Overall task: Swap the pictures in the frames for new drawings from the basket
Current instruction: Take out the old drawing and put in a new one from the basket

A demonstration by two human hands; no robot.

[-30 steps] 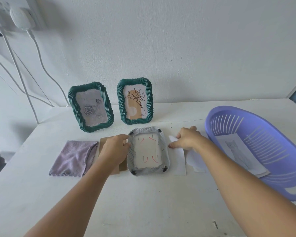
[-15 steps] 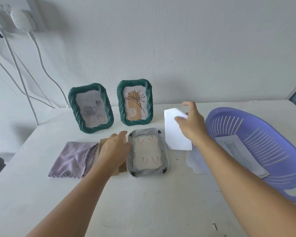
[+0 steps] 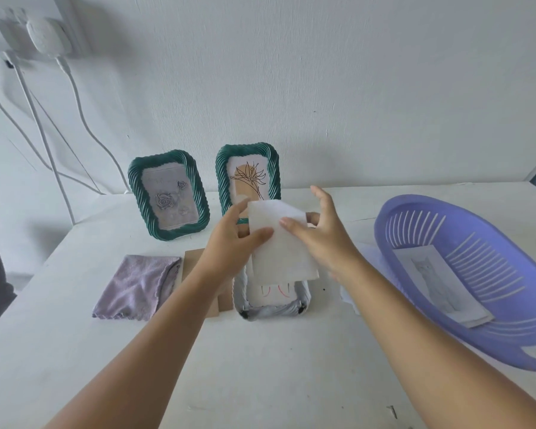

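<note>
White paper sheet, blank on the side that shows, is held in the air between both hands, directly above the grey twisted-rim frame that lies face down at the centre of the white table. The left hand pinches the sheet's left edge, thumb on top and fingers behind. The right hand pinches the right edge with its thumb on the near face; its upper fingers stand spread and straight.

Status, judged from the layout:
- The grey frame is open at the back. The brown cardboard backing lies flat beside it, at 9 o'clock.
- A sheet with red marks is in the frame recess, partly hidden under the held sheet. Whether this is the old picture or a new drawing cannot be told.
- Two green twisted-rim frames stand against the wall at 11 and 12 o'clock: the rose frame and the flower frame. Both hold pictures and appear closed.
- The purple slotted plastic basket, at 3 o'clock, has at least one drawing in it.
- A lilac folded cloth lies at 9 o'clock, beyond the backing.

Remaining work: seat the sheet, refit the backing, stand the grey frame up. The green frames possibly remain to be done.
</note>
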